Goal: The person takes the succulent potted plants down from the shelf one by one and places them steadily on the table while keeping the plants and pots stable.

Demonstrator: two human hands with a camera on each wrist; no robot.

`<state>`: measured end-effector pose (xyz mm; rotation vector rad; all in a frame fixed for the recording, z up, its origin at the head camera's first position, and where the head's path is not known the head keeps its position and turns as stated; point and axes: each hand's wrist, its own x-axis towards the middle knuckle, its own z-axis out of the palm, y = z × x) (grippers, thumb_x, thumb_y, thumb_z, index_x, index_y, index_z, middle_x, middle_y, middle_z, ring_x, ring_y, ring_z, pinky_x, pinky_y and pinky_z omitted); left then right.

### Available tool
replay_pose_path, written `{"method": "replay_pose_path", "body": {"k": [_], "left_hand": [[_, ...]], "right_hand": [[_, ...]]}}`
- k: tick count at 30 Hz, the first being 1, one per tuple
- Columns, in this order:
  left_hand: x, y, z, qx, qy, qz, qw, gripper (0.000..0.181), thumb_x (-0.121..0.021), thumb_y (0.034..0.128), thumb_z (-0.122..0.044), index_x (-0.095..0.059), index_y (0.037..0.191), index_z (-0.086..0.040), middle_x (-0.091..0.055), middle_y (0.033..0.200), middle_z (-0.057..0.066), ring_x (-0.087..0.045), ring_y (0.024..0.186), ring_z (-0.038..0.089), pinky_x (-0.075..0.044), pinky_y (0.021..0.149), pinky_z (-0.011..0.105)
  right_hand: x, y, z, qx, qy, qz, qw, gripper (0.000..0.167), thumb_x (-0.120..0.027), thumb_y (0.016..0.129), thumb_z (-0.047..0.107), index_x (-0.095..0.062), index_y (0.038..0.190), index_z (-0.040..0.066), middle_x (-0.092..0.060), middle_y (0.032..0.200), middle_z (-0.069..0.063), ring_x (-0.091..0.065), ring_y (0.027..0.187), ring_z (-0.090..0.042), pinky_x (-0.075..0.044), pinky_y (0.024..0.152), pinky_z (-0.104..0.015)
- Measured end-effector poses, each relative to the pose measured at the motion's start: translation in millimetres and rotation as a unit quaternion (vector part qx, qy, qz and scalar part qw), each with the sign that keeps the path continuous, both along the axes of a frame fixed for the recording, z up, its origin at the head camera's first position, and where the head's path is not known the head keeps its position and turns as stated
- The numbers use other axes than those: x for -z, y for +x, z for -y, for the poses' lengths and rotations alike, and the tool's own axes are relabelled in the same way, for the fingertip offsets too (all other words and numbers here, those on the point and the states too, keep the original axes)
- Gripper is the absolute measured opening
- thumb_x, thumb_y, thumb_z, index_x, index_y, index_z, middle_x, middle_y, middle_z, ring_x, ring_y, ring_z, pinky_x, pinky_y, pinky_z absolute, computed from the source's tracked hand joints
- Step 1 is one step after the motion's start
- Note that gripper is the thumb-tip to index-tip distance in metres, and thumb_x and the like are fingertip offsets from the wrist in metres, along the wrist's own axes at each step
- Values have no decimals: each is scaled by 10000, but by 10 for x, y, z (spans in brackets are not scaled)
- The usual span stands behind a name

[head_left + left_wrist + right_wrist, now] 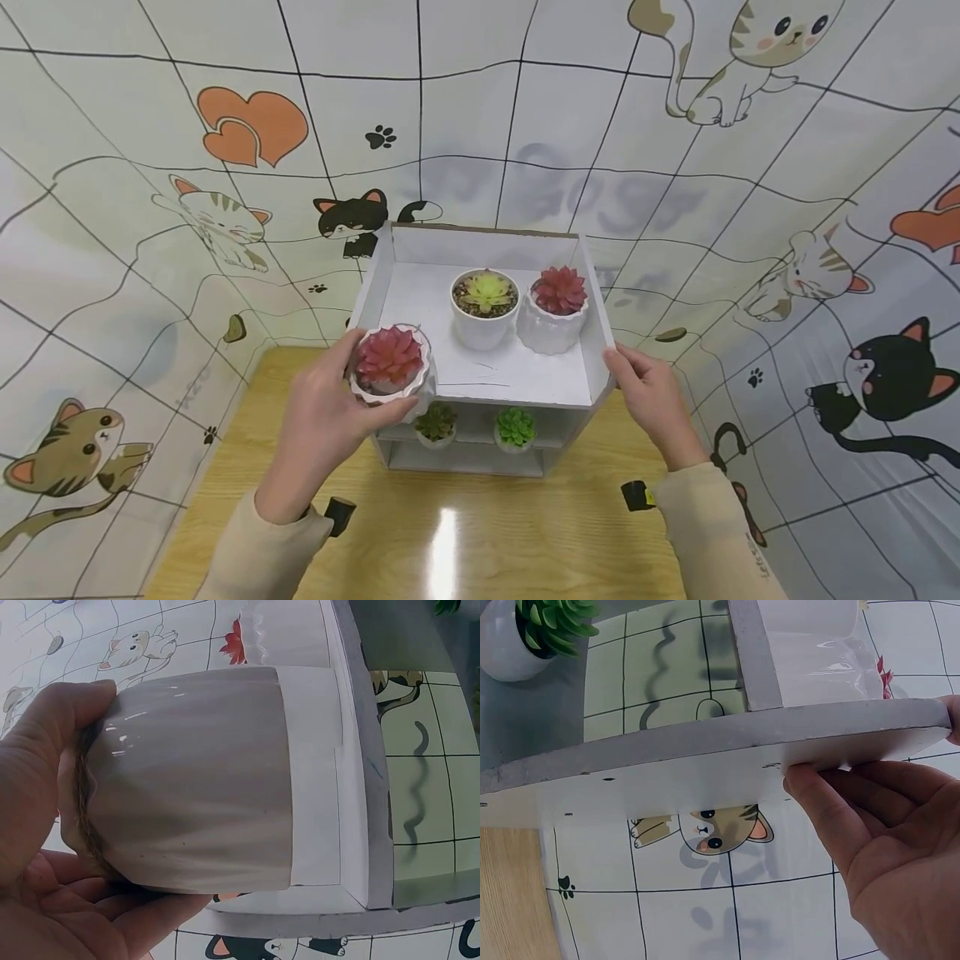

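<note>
Left grip (321, 408) pinches a glossy white scalloped pot (195, 780) with red succulent (390, 358) at the white box shelf's (517, 375) top front-left; right grip (651, 402) pinches the side wall (682, 781). Seemingly placing; next calls for level seating.

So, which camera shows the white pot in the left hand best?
The left wrist view: the white pot is big and close there. The head view shows it from above, with its red plant. The right wrist view doesn't show that pot.
</note>
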<state>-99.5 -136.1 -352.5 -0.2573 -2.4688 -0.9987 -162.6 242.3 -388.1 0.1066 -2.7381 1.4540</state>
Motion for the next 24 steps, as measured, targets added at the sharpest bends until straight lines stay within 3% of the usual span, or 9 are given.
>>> {"method": "replay_pose_path", "body": {"k": [7,24], "left_hand": [[33,43,53,128,-16,-315,9994,787,-1012,602,-251,-637,1232,34,-753,995,127,-715,876,258,-602,710,450],[139,202,167,353,-54,-631,9974,851,-1024,541,-230,-642,1276,-34,-766,1038,56,-725,889,202,-614,707,395]], "right_hand": [[-18,-10,-12,24,22,103,9999,613,-462,1095,458,-510,1503,2,-572,1450,-249,-583,1297,-433,-495,1040,-578],[-28,7,18,105,121,187,9997,608,-450,1100,456,-502,1510,9,-561,1466,-237,-567,1317,-433,-481,1057,-582]]}}
